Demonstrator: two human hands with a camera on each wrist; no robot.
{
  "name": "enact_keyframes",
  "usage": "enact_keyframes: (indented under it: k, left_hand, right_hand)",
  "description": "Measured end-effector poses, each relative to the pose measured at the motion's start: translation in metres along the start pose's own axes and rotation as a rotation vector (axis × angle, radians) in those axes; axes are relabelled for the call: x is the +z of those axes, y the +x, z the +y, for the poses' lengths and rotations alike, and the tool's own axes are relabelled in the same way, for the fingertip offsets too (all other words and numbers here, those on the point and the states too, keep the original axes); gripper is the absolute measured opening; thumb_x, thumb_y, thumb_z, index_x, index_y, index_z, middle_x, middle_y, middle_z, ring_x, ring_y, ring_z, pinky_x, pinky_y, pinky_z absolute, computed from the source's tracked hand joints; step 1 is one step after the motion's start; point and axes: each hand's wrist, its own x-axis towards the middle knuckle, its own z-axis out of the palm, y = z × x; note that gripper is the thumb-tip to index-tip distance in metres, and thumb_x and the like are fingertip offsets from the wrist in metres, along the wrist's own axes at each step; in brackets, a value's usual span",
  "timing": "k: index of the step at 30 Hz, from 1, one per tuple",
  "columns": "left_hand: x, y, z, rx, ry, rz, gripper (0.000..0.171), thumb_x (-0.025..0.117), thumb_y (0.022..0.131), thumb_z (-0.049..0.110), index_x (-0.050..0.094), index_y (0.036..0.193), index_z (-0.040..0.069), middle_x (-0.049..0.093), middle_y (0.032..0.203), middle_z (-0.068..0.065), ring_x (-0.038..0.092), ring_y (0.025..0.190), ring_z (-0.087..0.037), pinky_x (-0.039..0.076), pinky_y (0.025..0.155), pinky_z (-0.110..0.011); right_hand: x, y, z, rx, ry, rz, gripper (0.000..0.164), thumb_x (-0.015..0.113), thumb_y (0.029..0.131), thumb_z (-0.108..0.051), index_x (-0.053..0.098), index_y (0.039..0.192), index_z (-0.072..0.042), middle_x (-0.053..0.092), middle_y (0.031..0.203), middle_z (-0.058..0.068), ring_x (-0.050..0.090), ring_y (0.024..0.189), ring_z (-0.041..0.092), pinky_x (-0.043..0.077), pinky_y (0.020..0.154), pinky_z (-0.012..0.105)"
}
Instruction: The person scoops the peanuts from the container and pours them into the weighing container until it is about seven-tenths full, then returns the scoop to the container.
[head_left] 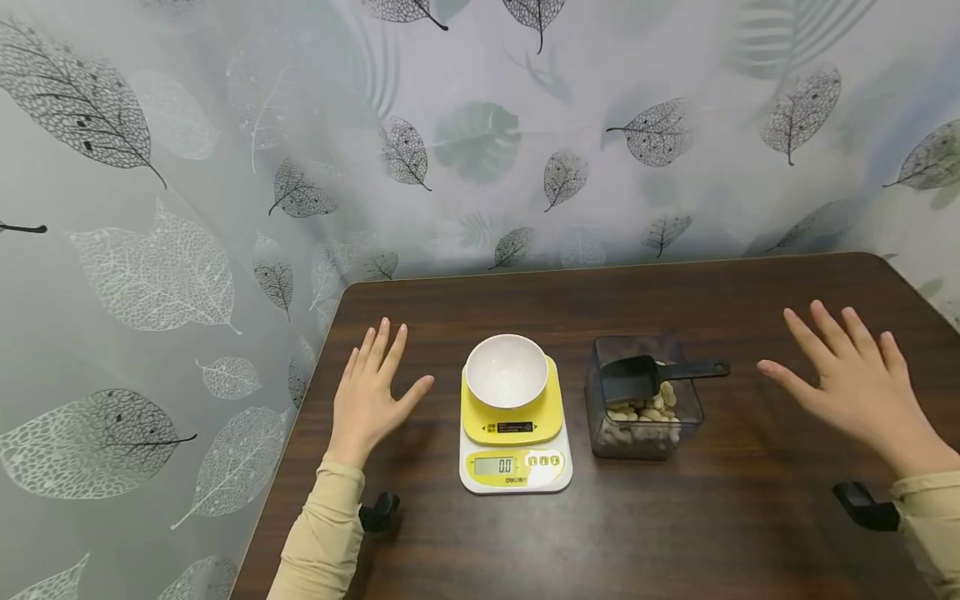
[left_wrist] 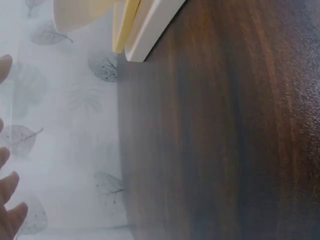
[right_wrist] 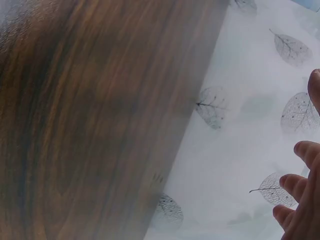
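Observation:
In the head view my left hand [head_left: 369, 400] is spread over the left of the table, holding nothing. To its right stands a yellow and white kitchen scale [head_left: 516, 467], its display reading 0.0. A small white bowl [head_left: 507, 372] sits on the scale's platform. Right of the scale is a clear plastic box [head_left: 637, 446] with peanuts [head_left: 651, 412] inside. Across its top lies a black scoop [head_left: 633, 379], handle pointing right. My right hand [head_left: 862, 383], fingers spread and holding nothing, is to the right of the box. Fingertips show at the edges of both wrist views.
The dark wooden table [head_left: 712, 533] has its back edge against a leaf-patterned curtain [head_left: 480, 200], which also covers the left side. Each wrist wears a black camera mount, the left mount [head_left: 379, 512] and the right mount [head_left: 866, 506], just above the table.

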Motion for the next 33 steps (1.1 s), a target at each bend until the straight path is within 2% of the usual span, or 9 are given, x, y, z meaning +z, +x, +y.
enact_keyframes:
  k: [8,12,15,20,23,28,33]
  left_hand:
    - [-0.004,0.004,0.009,0.062,-0.062,0.114,0.074,0.057,0.085,0.051,0.027,0.148,0.027,0.028,0.154,-0.003,0.03,0.141,-0.026,0.03,0.111,-0.048]
    - [-0.005,0.005,0.015,0.092,-0.088,0.161,0.073,0.06,0.084,0.048,0.03,0.147,0.026,0.034,0.151,-0.005,0.038,0.135,-0.029,0.038,0.104,-0.052]
    - [-0.006,0.006,0.019,0.119,-0.102,0.193,0.075,0.062,0.083,0.048,0.029,0.147,0.027,0.037,0.149,-0.007,0.042,0.132,-0.03,0.04,0.101,-0.052]
    - [-0.008,0.008,0.026,0.154,-0.118,0.238,0.073,0.062,0.084,0.049,0.035,0.145,0.022,0.042,0.145,-0.011,0.045,0.128,-0.032,0.041,0.099,-0.052]
    - [-0.011,0.009,0.033,0.171,-0.13,0.268,0.068,0.055,0.086,0.055,0.042,0.142,0.017,0.045,0.142,-0.013,0.047,0.126,-0.032,0.042,0.097,-0.052]
    - [-0.014,0.012,0.048,0.21,-0.116,0.32,0.07,0.04,0.089,0.064,0.049,0.137,0.012,0.051,0.136,-0.014,0.052,0.12,-0.032,0.045,0.094,-0.051]
    - [-0.014,0.016,0.064,0.23,-0.126,0.34,0.07,0.04,0.089,0.064,0.049,0.136,0.013,0.052,0.134,-0.013,0.053,0.119,-0.03,0.046,0.092,-0.049]
  right_hand:
    - [-0.007,0.002,-0.009,-0.017,0.046,0.096,0.079,0.044,0.092,-0.057,0.012,0.152,-0.017,0.013,0.155,0.021,0.003,0.143,0.042,-0.001,0.111,0.064]
    - [-0.011,0.003,-0.012,-0.057,0.061,0.188,0.077,0.05,0.09,-0.053,0.024,0.149,-0.012,0.029,0.147,0.026,0.025,0.132,0.049,0.018,0.103,0.067]
    - [-0.014,0.004,-0.016,-0.09,0.088,0.253,0.075,0.056,0.088,-0.05,0.033,0.145,-0.006,0.037,0.141,0.03,0.035,0.122,0.052,0.024,0.1,0.065]
    - [-0.02,0.003,-0.027,-0.121,0.149,0.305,0.072,0.062,0.086,-0.044,0.041,0.139,0.001,0.043,0.135,0.032,0.039,0.118,0.052,0.022,0.106,0.061]
    - [-0.023,0.002,-0.033,-0.14,0.17,0.331,0.07,0.065,0.085,-0.04,0.044,0.137,0.002,0.046,0.131,0.032,0.041,0.116,0.052,0.023,0.107,0.059]
    - [-0.026,-0.001,-0.041,-0.142,0.217,0.336,0.07,0.068,0.083,-0.039,0.044,0.138,-0.003,0.047,0.13,0.031,0.041,0.114,0.052,0.026,0.104,0.061]
    - [-0.031,-0.001,-0.048,-0.122,0.23,0.306,0.071,0.067,0.083,-0.042,0.042,0.14,-0.008,0.048,0.128,0.031,0.04,0.112,0.051,0.03,0.094,0.064]
